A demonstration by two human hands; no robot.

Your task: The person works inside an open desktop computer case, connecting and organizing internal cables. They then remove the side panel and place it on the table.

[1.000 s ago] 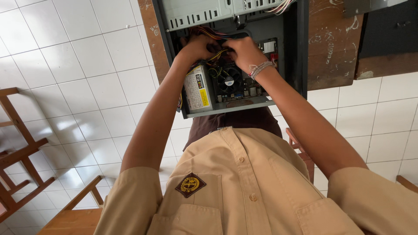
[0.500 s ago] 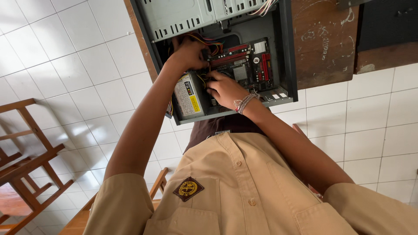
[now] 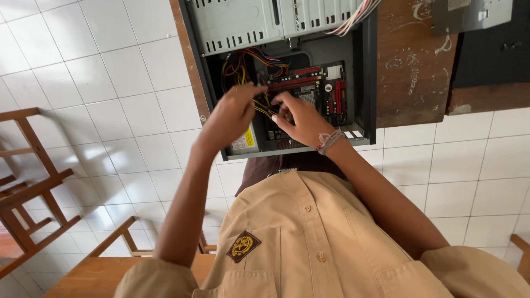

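An open black computer case [image 3: 365, 72] lies on a wooden desk [image 3: 411, 60], showing a motherboard [image 3: 326, 91] with red slots. My left hand [image 3: 229, 118] is closed around a bundle of yellow, red and black wires [image 3: 259, 105] inside the case. My right hand [image 3: 301, 118], with a beaded bracelet on the wrist, meets it from the right. Its fingertips pinch the same wires just above the motherboard. A power supply with a yellow label [image 3: 245, 140] sits under my left hand, partly hidden.
A grey metal drive cage [image 3: 265, 22] spans the far end of the case, with a flat ribbon cable [image 3: 353, 16] trailing out. A wooden chair [image 3: 27, 187] stands at the left on white floor tiles. Another wooden seat [image 3: 105, 265] is below my left elbow.
My left hand has dropped from the far end of the case to the wire bundle. My right hand has moved up to meet it. The view has shifted closer.
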